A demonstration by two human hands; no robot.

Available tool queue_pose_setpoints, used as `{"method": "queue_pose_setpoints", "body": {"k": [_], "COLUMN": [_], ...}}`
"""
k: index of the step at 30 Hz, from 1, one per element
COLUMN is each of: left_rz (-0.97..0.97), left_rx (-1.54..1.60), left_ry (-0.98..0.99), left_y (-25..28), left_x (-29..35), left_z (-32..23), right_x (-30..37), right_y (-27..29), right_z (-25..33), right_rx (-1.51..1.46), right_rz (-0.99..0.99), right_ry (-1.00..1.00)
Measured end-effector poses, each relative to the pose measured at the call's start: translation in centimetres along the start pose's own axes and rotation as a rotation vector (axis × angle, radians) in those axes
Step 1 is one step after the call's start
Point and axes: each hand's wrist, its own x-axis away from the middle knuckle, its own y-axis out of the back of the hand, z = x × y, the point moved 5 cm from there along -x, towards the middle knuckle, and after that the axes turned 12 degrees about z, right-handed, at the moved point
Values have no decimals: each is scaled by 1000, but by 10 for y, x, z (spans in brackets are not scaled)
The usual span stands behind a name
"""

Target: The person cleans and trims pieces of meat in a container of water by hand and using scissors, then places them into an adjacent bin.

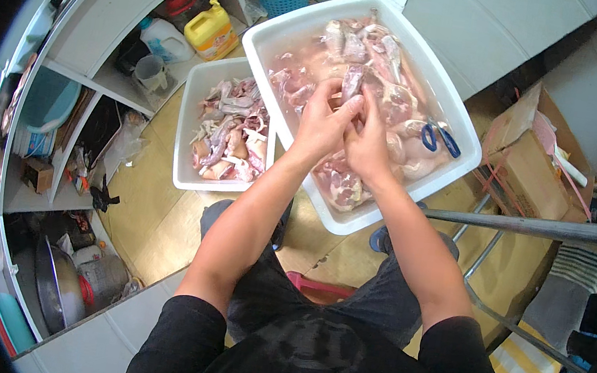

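My left hand point(324, 123) and my right hand point(370, 145) are close together over a big white tub point(339, 224). Between their closed fingers they grip a purplish-pink strip of raw poultry point(352, 80); the fingers hide its lower end. Pale, plucked raw poultry pieces point(400, 103) lie below in cloudy pinkish water. Scissors point(440, 139) with blue handles rest among them at the tub's right side, their blades hidden. To the left, a smaller white tub point(197, 186) is heaped with cut-up poultry pieces point(229, 132), some purplish, some pale.
Shelves on the left hold a yellow jug point(212, 30), a white bottle point(167, 41), a clear measuring jug point(150, 73) and a wok point(59, 283). A blue basket point(281, 3) stands behind the big tub. On the right are a cardboard box point(522, 152) and a metal bar point(534, 227).
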Motion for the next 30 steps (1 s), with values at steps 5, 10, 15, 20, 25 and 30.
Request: {"method": "queue_pose_setpoints", "body": {"k": [5,10,15,20,25,30], "left_rz": [-25,114,15,18,-73,-160], "left_rx": [-76,-83,-516,-565,-662,-637], "left_ry": [-67,-87,-364,-374,-291,-122], "left_y": [26,18,13,7,11,17], "left_x": [-5,0,1,7,5,-1], "left_z": [14,6,-3,-13,-11,8], "right_x": [5,-17,-21,-16,-15,-14], "right_y": [-5,21,33,37,35,31], "right_z": [14,14,12,14,12,11], "right_rx": [19,-349,-332,-278,-283,-231], "right_rz": [119,33,116,124,165,174], "right_ry": [39,37,-19,-1,2,-6]}}
